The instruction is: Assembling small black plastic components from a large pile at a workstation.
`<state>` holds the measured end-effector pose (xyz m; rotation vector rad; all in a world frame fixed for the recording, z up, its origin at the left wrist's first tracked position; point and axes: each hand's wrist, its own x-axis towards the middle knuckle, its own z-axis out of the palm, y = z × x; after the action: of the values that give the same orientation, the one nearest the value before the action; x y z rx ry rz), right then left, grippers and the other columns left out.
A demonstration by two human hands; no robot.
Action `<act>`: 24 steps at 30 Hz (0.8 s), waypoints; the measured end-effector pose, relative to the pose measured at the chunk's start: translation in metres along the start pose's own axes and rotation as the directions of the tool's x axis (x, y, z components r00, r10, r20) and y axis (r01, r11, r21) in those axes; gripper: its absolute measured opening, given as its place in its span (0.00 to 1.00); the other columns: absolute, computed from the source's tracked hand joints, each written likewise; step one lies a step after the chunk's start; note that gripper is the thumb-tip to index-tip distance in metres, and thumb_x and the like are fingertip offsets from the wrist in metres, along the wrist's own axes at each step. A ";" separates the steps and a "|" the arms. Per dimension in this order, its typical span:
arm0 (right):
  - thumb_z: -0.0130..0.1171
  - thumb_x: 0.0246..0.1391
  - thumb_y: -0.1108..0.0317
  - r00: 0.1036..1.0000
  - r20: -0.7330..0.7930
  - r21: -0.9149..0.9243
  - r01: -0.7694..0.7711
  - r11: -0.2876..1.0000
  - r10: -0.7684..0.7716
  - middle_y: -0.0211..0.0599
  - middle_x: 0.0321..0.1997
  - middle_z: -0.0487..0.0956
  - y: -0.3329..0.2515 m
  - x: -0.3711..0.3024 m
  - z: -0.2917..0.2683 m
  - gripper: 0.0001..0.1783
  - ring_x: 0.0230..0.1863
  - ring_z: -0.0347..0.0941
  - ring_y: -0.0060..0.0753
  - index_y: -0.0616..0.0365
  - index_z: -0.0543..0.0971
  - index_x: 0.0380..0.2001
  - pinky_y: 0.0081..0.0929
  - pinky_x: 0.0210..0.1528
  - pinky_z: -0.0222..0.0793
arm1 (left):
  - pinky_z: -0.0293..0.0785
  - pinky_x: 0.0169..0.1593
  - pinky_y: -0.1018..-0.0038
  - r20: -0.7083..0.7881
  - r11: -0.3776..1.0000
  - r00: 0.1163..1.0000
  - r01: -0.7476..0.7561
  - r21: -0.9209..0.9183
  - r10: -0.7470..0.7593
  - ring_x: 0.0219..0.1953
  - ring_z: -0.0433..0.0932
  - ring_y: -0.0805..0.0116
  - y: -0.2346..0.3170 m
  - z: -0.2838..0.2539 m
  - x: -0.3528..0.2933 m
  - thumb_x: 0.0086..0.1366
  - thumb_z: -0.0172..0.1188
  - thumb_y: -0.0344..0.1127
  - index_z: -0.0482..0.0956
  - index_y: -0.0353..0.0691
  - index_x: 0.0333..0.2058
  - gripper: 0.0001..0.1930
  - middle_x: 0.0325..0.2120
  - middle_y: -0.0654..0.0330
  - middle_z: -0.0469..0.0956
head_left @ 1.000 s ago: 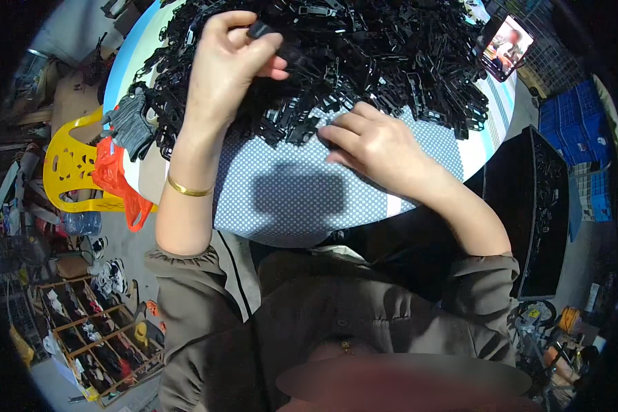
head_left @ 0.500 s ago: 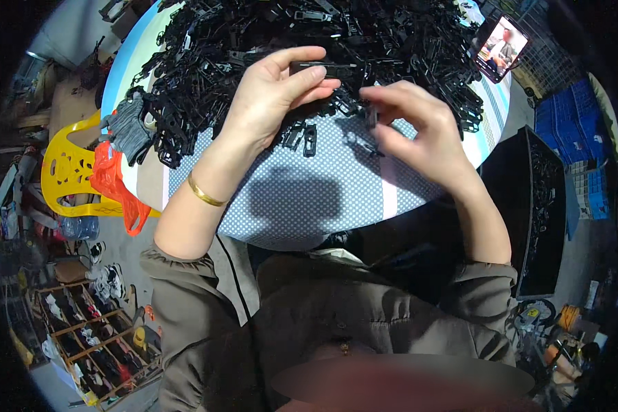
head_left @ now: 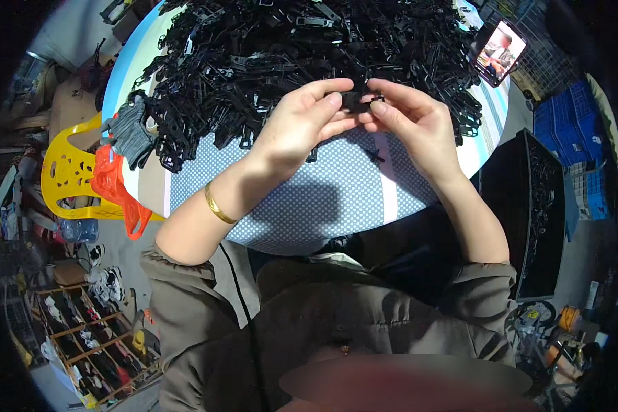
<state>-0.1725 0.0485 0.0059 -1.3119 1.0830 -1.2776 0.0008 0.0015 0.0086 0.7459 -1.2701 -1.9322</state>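
Note:
My left hand (head_left: 296, 125) and my right hand (head_left: 422, 127) meet fingertip to fingertip over the near edge of a big heap of black plastic parts (head_left: 233, 75). Between them is a small black plastic part (head_left: 353, 103), pinched by thumb and fingers from both sides. The fingers cover much of it, so its exact shape is hard to make out, and I cannot tell whether it is one piece or two joined. The heaped parts are long, narrow and clip-like, some with slots. One small dark piece (head_left: 376, 156) lies apart on the cloth below my right hand.
A patterned tablecloth (head_left: 281, 213) covers the round table. At its left edge lie a grey knitted glove (head_left: 129, 130) and a red plastic bag (head_left: 110, 175), beside a yellow stool (head_left: 62, 165). A phone (head_left: 501, 51) stands at the right. Blue crates (head_left: 563, 123) are beyond.
My left hand has moved right and slightly down, and my right hand's fingertips have come in to meet it. The pieces held apart earlier are now together between the fingers.

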 end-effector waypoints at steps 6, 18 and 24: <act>0.59 0.48 0.76 0.912 -0.142 -0.462 0.282 0.841 -0.384 0.38 0.34 0.79 0.013 0.002 0.001 0.16 0.35 0.76 0.22 0.66 0.75 0.43 0.18 0.39 0.73 | 0.70 0.54 0.71 0.013 0.999 1.000 0.004 -0.035 -0.003 0.47 0.73 0.63 -0.004 -0.002 0.000 0.67 0.40 0.31 0.58 0.25 0.53 0.19 0.44 0.47 0.70; 0.63 0.42 0.77 0.888 -0.106 -0.531 0.329 0.781 -0.447 0.32 0.35 0.74 0.008 0.005 -0.002 0.13 0.33 0.71 0.17 0.63 0.79 0.36 0.12 0.32 0.69 | 0.69 0.53 0.75 0.072 0.963 0.977 -0.211 0.167 0.202 0.47 0.72 0.68 -0.010 0.000 -0.001 0.67 0.41 0.29 0.58 0.27 0.55 0.19 0.47 0.50 0.68; 0.63 0.42 0.77 0.818 0.064 -0.657 0.465 0.593 -0.571 0.34 0.36 0.73 0.010 0.003 0.000 0.12 0.31 0.72 0.20 0.61 0.79 0.34 0.13 0.30 0.70 | 0.72 0.51 0.75 0.037 0.996 0.998 -0.054 0.072 0.051 0.44 0.74 0.68 -0.002 -0.005 -0.004 0.67 0.41 0.29 0.58 0.27 0.55 0.19 0.44 0.51 0.71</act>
<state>-0.1716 0.0440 -0.0038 -2.2293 1.3835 -1.5037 0.0060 0.0024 0.0055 0.7106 -1.3751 -1.8732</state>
